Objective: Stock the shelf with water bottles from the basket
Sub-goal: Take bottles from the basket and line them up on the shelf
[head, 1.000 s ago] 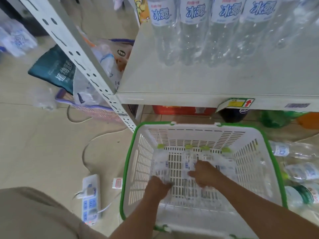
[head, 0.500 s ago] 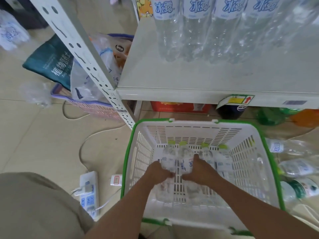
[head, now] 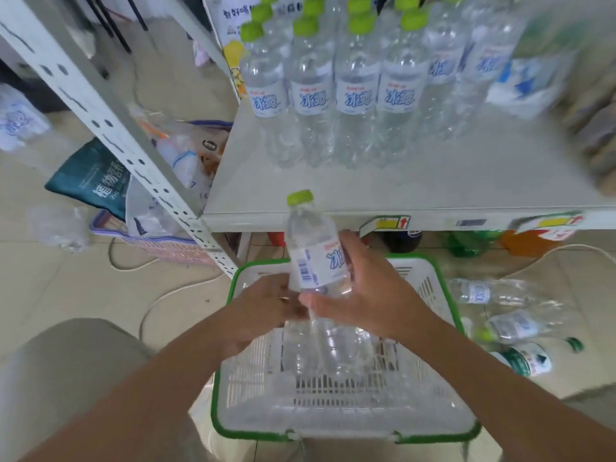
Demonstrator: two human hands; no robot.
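The step in hand is lifting a bottle out. The right hand [head: 370,295] holds a water bottle [head: 313,258] upright by its labelled middle, fingers curled round the far side, with the green cap [head: 300,197] on top. The left hand [head: 263,305] sits against the bottle's lower part. Blur hides its fingers, so I cannot tell whether it grips.

Directly beneath both hands sits a white basket [head: 230,295] with a green rim, and more clear bottles [head: 333,351] lie inside it.

The next move likely means carrying the bottle up and forward over the shelf edge. It would then be stood upright on the bare strip in front of the row.

Ahead of and above the hands is a pale shelf [head: 416,188] with a row of bottles [head: 356,95] toward its back. The floor [head: 66,295] is beige tile. Right of the right hand, loose bottles [head: 500,295] lie on it. Left of the left hand are a white cord [head: 166,292] and a teal bag [head: 93,188].
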